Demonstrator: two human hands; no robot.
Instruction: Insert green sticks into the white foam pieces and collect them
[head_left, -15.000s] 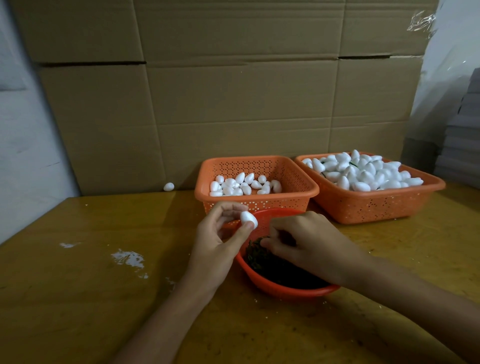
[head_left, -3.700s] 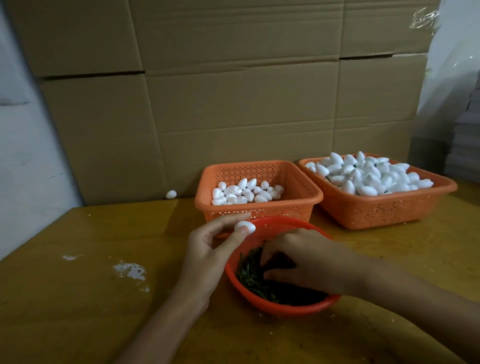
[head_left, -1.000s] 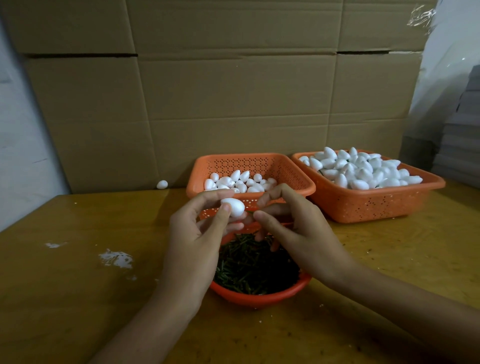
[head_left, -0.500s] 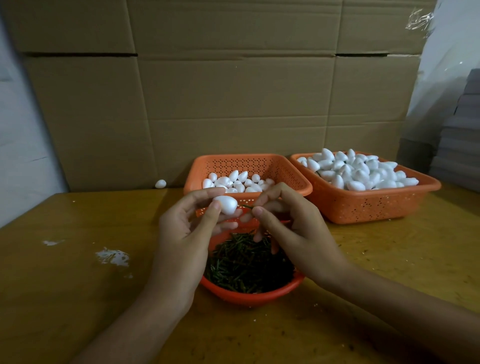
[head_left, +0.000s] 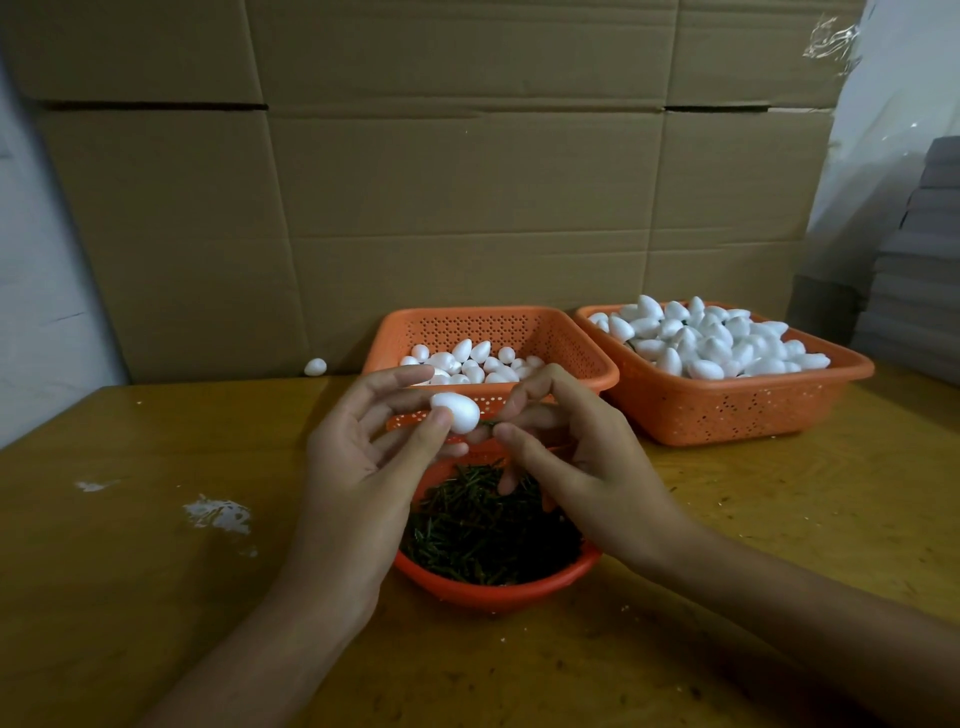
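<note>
Left hand (head_left: 363, 467): pinching one white foam piece (head_left: 456, 412) between thumb and fingers, holding it above the far rim of the bowl.
Right hand (head_left: 576, 457): thumb and forefinger pinching a green stick (head_left: 487, 424); only a dark sliver is showing, meeting the foam piece's right end.
Red bowl (head_left: 493, 592): sitting on the wooden table (head_left: 156, 571) under both hands, holding a heap of loose green sticks (head_left: 483, 525).
Orange baskets: standing side by side behind the bowl; left basket (head_left: 571, 338) holding a shallow layer of foam pieces, right basket (head_left: 727, 410) heaped with them.
Stray foam piece (head_left: 315, 367): lying against the cardboard boxes (head_left: 467, 182).
</note>
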